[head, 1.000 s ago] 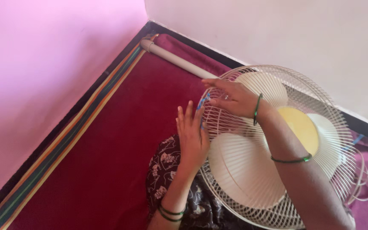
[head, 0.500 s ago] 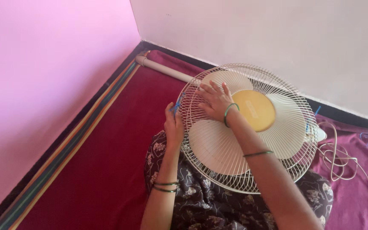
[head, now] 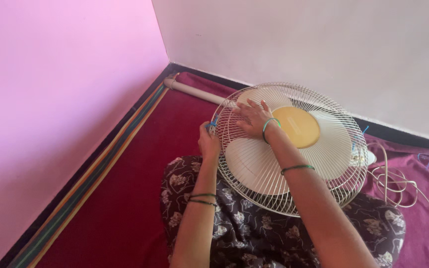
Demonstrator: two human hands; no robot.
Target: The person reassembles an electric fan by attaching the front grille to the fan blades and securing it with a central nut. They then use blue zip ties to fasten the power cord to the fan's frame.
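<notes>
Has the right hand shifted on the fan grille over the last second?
Yes. The right hand has slid inward on the fan grille, away from the rim by the blue clip and toward the yellow hub, fingers spread flat.

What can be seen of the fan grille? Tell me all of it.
The fan grille is a round, cream-white wire cage of thin radial spokes with a yellow centre disc. Pale blades show through it. It lies tilted, face up, on the person's lap over a dark floral garment. The right hand rests flat on its upper left; the left hand grips the rim by a small blue clip. A white pole runs behind it.
</notes>
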